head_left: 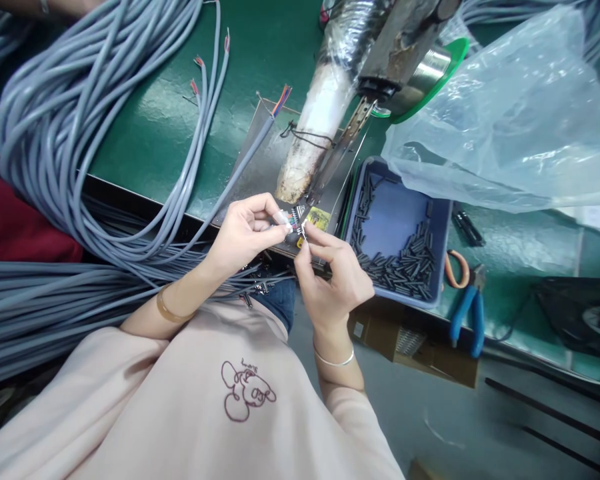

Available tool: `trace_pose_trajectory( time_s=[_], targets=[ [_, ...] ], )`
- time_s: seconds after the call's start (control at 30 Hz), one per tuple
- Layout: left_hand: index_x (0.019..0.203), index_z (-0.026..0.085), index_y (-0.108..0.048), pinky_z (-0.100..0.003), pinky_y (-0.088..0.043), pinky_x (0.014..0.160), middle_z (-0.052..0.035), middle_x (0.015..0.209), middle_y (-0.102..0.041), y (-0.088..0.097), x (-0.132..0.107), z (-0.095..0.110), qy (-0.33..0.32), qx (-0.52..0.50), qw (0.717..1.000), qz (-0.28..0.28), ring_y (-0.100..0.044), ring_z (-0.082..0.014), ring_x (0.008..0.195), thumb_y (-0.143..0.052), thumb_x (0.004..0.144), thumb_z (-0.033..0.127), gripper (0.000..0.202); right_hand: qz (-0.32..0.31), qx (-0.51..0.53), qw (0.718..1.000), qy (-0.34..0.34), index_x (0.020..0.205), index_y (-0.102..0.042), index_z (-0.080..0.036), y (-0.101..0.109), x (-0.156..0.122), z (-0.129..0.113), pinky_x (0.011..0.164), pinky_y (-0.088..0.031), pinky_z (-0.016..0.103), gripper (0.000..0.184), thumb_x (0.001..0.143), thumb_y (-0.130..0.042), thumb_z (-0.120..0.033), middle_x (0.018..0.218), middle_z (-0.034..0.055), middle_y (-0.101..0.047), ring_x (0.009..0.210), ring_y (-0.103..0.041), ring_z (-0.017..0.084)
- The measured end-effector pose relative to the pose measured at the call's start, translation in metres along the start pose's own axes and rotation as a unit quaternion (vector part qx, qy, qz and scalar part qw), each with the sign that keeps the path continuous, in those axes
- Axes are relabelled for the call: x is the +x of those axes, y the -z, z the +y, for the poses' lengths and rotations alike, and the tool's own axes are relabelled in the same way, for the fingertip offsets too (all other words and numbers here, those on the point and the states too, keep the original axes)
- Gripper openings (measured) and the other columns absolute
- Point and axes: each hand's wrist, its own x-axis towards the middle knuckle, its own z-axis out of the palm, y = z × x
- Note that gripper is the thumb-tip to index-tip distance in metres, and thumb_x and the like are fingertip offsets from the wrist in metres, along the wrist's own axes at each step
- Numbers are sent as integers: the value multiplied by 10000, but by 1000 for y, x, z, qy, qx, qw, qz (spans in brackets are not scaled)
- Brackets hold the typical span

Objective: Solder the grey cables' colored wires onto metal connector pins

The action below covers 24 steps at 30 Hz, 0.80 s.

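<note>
Between thumb and fingers, my left hand (253, 230) pinches the end of a grey cable, whose thin coloured wires run into a small multi-pin connector (297, 216). My right hand (333, 270) is closed at the connector's right side, thumb and index finger pinched on a small thin piece too fine to name. Just beyond the fingers stand the soldering fixture's metal arm (340, 143) and a white, stained tube (307, 133). A grey cable (245, 163) with bared coloured wires lies on a metal plate left of them.
Looped grey cables (55, 113) crowd the left. A blue bin (443, 257) of small black parts stands right of my hands, beside blue-handled cutters (467, 313). Clear plastic bag (510, 113) and a green-rimmed solder spool (430, 83) lie behind. A cardboard box (380, 327) sits below the table edge.
</note>
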Motion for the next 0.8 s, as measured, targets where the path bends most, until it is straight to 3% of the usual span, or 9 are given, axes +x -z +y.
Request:
trace_pose_trajectory(
  time_s=[0.23, 0.8],
  targets=[
    [646, 161, -540, -134, -400, 447, 22, 675, -681, -1, 0, 1, 7, 11, 1000, -9, -463, -12, 464, -798, 619, 132, 262, -3, -6, 1000, -12, 856, -602, -232, 1, -1, 0, 716, -627, 239, 162, 884, -708, -112, 969, 28, -819, 827, -794, 150],
    [635, 156, -542, -133, -429, 474, 21, 676, -686, -1, -1, 0, 0, 3, 1000, 4, -476, -15, 476, -780, 613, 103, 244, -2, 14, 1000, -1, 872, -627, -222, -2, 2, 0, 742, -633, 234, 169, 870, -713, -76, 943, 29, -814, 838, -794, 149]
  ],
)
